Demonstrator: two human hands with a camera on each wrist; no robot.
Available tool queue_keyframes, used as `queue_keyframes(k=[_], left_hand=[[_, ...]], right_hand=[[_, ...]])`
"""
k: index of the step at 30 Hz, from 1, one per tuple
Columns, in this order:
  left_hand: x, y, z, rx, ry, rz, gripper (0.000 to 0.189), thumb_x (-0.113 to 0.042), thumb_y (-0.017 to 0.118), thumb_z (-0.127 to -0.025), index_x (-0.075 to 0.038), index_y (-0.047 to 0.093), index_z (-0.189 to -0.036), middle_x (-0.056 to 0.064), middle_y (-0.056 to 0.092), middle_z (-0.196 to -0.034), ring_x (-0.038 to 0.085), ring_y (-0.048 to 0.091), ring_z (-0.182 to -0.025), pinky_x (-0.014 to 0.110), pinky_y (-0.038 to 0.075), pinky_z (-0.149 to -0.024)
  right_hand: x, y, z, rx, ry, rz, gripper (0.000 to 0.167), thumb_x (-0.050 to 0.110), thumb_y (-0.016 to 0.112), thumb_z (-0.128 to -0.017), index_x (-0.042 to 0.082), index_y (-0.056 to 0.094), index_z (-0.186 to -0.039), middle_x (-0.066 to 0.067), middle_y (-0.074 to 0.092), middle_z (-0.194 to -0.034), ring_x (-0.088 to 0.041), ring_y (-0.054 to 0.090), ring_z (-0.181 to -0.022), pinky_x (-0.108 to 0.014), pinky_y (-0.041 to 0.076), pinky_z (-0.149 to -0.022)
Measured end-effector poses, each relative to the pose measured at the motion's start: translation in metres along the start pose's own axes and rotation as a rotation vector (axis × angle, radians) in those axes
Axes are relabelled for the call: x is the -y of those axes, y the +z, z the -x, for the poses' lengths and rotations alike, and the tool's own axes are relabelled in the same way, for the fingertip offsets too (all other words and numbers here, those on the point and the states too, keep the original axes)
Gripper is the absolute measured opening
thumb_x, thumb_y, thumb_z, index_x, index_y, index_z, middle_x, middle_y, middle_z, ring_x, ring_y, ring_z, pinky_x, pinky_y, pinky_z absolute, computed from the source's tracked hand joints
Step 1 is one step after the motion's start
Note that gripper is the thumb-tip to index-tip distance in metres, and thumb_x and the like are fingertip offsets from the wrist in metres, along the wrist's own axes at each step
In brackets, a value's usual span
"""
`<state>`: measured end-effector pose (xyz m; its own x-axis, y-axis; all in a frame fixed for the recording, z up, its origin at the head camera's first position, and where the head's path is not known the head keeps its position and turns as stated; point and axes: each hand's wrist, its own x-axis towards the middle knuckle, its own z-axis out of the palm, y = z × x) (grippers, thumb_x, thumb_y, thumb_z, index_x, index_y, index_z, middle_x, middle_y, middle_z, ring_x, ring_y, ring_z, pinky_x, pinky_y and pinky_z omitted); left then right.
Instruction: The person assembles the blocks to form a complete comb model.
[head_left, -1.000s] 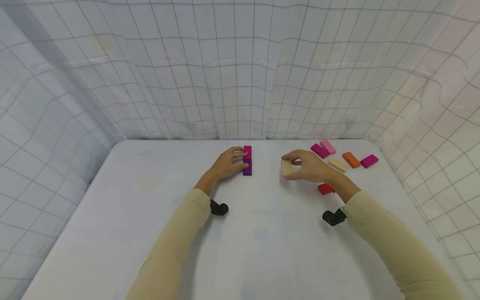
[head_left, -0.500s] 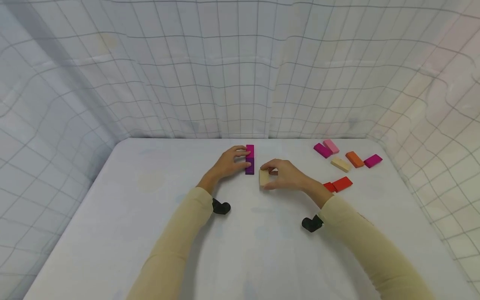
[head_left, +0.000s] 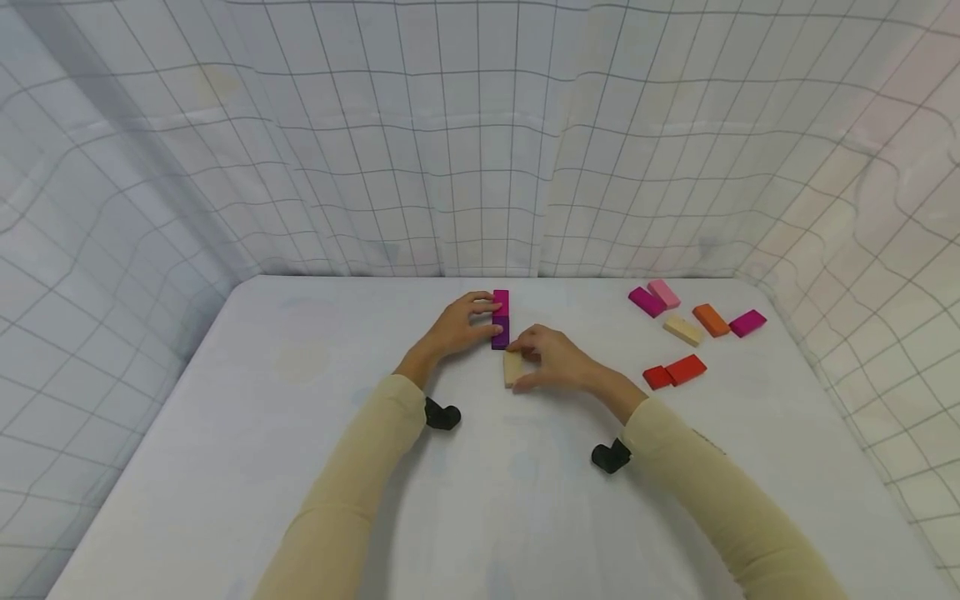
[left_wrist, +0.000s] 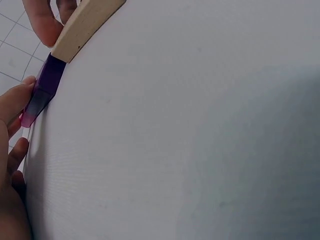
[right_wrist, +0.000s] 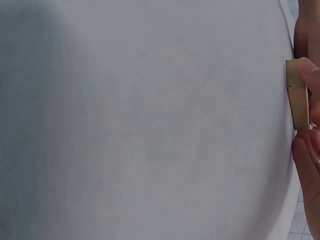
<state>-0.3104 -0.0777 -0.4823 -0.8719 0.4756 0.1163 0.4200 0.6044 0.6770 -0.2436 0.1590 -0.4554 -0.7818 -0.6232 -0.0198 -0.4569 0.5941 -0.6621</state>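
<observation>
In the head view a magenta block [head_left: 501, 302] and a purple block [head_left: 500, 335] stand end to end in a line near the table's far edge. My left hand [head_left: 459, 325] rests against their left side, the thumb on the purple one and a finger on the magenta one. My right hand [head_left: 553, 358] pinches a beige wooden block [head_left: 513, 369] by its two ends, thumb at the near end. In the left wrist view the wooden block [left_wrist: 82, 30] appears to meet the end of the purple block [left_wrist: 50, 77]. The right wrist view shows the thumb and fingertips on it.
To the right lie several loose blocks: a magenta block [head_left: 647, 302], a pink block [head_left: 663, 293], another beige block [head_left: 683, 331], an orange block [head_left: 711, 320], a second magenta block [head_left: 747, 323] and two red blocks [head_left: 686, 369]. A gridded white curtain [head_left: 495, 150] surrounds the white table [head_left: 480, 500].
My right hand has carried the beige wooden block leftward and nearer to me, to the near end of the purple block. The left hand stays on the magenta and purple blocks.
</observation>
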Motion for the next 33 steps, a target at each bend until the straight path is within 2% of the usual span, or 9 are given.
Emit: queue_keyframes(k=[8, 12, 21, 33], left_hand=[[-0.003, -0.001, 0.001, 0.008, -0.005, -0.035, 0.053, -0.026, 0.073, -0.097, -0.002, 0.061, -0.143, 0.014, 0.047, -0.155, 0.032, 0.036, -0.148, 0.046, 0.026, -0.122], [-0.003, -0.001, 0.0, 0.013, 0.004, -0.031, 0.053, -0.026, 0.073, -0.097, -0.002, 0.061, -0.143, 0.014, 0.047, -0.155, 0.033, 0.036, -0.148, 0.046, 0.026, -0.122], [0.0, 0.0, 0.0, 0.009, 0.01, -0.026, 0.053, -0.025, 0.074, -0.097, -0.002, 0.061, -0.142, 0.015, 0.047, -0.155, 0.033, 0.035, -0.148, 0.046, 0.026, -0.122], [0.002, -0.001, -0.001, 0.02, -0.002, -0.025, 0.053, -0.027, 0.073, -0.098, -0.004, 0.061, -0.143, 0.013, 0.046, -0.156, 0.032, 0.035, -0.148, 0.047, 0.026, -0.122]], right_hand=[[-0.006, -0.004, 0.012, 0.014, 0.038, -0.063, 0.049, 0.018, 0.086, -0.087, 0.003, 0.071, -0.131, -0.006, 0.071, -0.123, -0.02, 0.066, -0.111, -0.037, 0.053, -0.1], [-0.006, 0.0, 0.014, 0.003, 0.021, -0.028, 0.042, 0.016, 0.085, -0.088, 0.003, 0.074, -0.127, -0.005, 0.074, -0.121, -0.021, 0.067, -0.115, -0.037, 0.053, -0.1], [-0.002, 0.007, 0.007, -0.036, -0.025, 0.056, 0.04, 0.017, 0.084, -0.09, 0.002, 0.075, -0.125, -0.008, 0.074, -0.12, -0.023, 0.068, -0.115, -0.039, 0.053, -0.101], [0.005, 0.011, -0.001, -0.048, -0.003, 0.063, 0.04, 0.016, 0.084, -0.089, 0.002, 0.074, -0.125, -0.008, 0.074, -0.12, -0.021, 0.068, -0.113, -0.037, 0.054, -0.099]])
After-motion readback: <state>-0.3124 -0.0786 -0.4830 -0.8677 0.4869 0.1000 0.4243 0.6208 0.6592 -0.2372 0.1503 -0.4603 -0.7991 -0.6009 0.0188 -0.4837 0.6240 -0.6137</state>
